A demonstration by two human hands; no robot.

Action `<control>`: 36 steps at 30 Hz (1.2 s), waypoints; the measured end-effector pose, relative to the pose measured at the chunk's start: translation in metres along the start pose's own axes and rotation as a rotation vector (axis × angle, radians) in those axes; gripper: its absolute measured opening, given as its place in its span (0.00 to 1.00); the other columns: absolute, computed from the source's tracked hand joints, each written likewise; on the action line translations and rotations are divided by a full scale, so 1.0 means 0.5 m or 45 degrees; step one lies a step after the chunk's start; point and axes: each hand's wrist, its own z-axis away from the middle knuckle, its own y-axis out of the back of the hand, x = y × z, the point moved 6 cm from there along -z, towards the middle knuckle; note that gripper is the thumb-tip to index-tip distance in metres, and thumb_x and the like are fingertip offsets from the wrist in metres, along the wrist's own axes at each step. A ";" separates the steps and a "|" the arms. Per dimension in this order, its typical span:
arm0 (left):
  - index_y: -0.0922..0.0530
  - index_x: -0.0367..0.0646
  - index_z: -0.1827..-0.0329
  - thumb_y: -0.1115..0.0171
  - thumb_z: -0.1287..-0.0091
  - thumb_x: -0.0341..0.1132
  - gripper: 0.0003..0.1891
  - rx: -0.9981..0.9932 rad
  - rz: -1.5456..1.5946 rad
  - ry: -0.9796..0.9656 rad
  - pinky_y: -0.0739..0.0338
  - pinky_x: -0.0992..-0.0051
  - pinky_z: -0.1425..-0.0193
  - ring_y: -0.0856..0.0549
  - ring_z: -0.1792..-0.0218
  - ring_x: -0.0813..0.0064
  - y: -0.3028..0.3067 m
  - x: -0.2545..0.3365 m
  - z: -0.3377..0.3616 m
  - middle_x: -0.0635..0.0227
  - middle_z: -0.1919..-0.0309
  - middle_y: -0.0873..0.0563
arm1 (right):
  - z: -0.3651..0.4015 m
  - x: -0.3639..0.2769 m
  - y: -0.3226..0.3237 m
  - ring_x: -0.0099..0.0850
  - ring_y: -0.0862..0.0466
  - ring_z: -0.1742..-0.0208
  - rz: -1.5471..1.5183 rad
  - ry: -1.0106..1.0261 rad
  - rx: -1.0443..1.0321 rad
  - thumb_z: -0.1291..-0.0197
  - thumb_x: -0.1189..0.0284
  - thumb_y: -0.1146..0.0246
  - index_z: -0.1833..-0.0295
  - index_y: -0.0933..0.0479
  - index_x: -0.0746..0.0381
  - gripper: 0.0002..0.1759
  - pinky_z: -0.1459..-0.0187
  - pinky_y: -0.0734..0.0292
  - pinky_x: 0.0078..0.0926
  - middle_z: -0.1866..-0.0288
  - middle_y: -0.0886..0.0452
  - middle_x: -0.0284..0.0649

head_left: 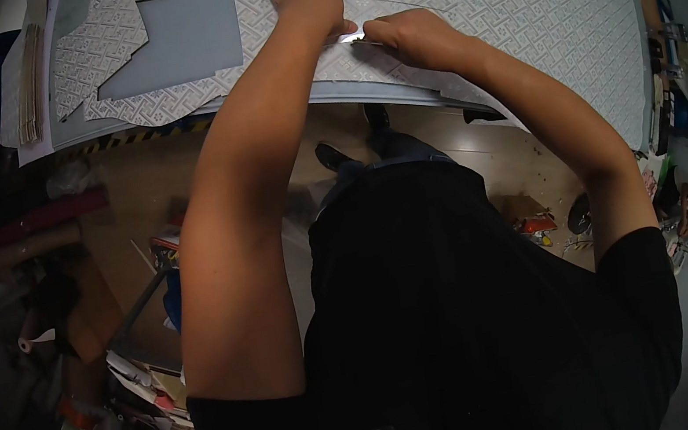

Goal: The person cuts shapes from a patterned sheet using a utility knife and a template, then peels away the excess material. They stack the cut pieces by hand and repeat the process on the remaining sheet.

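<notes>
Presumably, our left hand point(313, 4), fingers apart, steadies the patterned sheet point(499, 5) beside our right hand point(421, 38), whose hold we cannot discern.

2 bare arms point(250, 153) reach forward, the left hand point(313, 8) spread, the right hand point(421, 36) curled in a pinching grip.

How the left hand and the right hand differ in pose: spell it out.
The left hand is spread, its fingers splayed over the patterned sheet; the right hand is closed, its fingers curled in.
The left hand holds nothing visible, while the right hand appears to pinch a small shiny item, too small to identify.
Both hands are bare and work close together at the sheet.
</notes>
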 end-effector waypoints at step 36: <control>0.35 0.57 0.19 0.15 0.57 0.33 0.57 0.063 -0.193 -0.537 0.24 0.54 0.28 0.30 0.25 0.50 -0.049 -0.092 -0.042 0.66 0.17 0.37 | -0.209 -0.146 -0.031 0.54 0.15 0.61 -0.157 0.307 -0.038 0.39 0.74 0.31 0.55 0.24 0.59 0.09 0.60 0.20 0.50 0.63 0.15 0.48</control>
